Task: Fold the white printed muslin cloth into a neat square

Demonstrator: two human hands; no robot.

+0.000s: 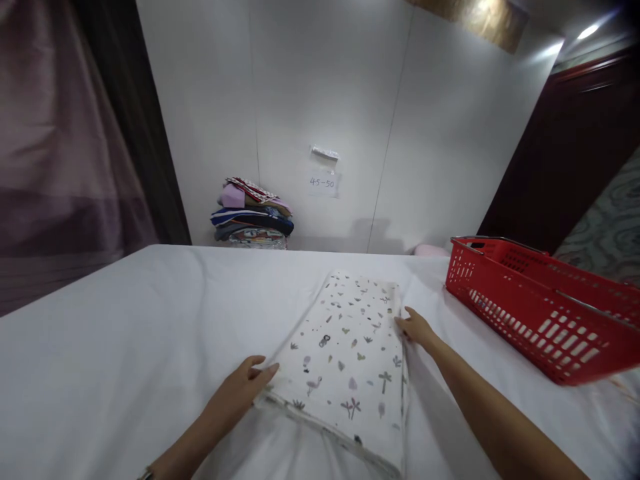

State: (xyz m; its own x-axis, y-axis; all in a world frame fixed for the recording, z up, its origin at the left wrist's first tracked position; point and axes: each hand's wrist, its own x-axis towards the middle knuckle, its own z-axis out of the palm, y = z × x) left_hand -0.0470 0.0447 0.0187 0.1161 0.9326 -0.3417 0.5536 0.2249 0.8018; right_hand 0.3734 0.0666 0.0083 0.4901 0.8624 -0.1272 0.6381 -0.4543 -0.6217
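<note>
A white-covered table (125,333) fills most of the scene, and a red basket (525,297) stands on its far right, its right end cropped and its floor hidden behind its wall. At centre right of the table lies a patterned cloth (345,363), nearer than the basket and apart from it. It seems largely folded, a flat long shape with layers along its near edge; that edge looks slightly uneven, so squaring may be unfinished, and the number of layers cannot be told. Far left, a stack of fabrics (253,217) shows its lower part poorly. The left hand (245,385) touches the near left corner and the right hand (417,328) the right edge, fingers loosely parted; whether either pinches the fabric cannot be told. A wristband (146,474) is cut off by the bottom edge.
</note>
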